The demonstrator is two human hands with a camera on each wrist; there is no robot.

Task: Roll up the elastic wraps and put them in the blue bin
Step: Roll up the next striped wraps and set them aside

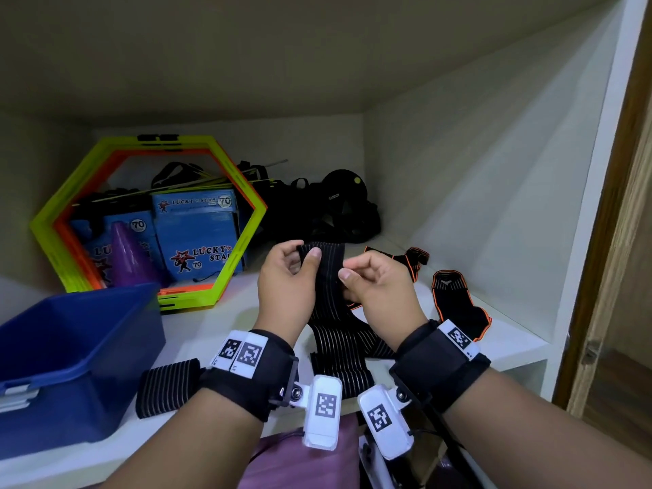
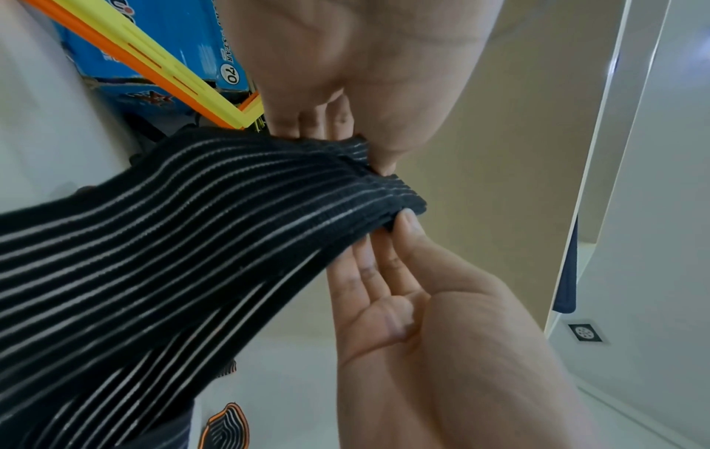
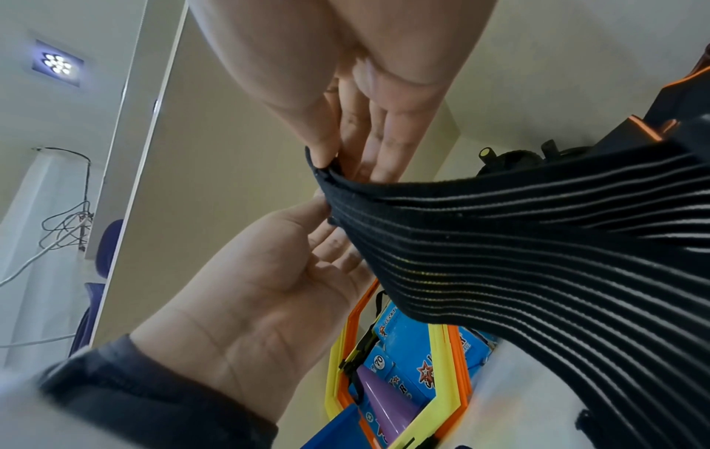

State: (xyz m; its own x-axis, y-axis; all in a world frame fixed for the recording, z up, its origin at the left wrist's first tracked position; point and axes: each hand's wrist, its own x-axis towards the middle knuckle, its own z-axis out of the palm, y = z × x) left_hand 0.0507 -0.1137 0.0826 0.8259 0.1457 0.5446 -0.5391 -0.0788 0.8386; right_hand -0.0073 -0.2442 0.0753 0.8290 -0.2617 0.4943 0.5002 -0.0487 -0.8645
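Note:
A long black elastic wrap (image 1: 326,277) with thin pale stripes hangs from both my hands above the white shelf; its lower part lies folded on the shelf (image 1: 338,361). My left hand (image 1: 307,252) pinches the wrap's top left corner between thumb and fingers. My right hand (image 1: 347,270) pinches the same end at its right side. The left wrist view shows the wrap (image 2: 192,243) held by my left hand (image 2: 346,142) and my right hand (image 2: 399,218). A rolled wrap (image 1: 165,386) lies beside the blue bin (image 1: 70,354) at the lower left.
Two black pieces with orange edging (image 1: 458,305) (image 1: 412,259) lie on the shelf to the right. Yellow and orange hexagon frames (image 1: 148,220), blue boxes (image 1: 197,234), a purple cone (image 1: 128,255) and black gear (image 1: 331,210) fill the back. The cupboard wall (image 1: 494,171) rises at right.

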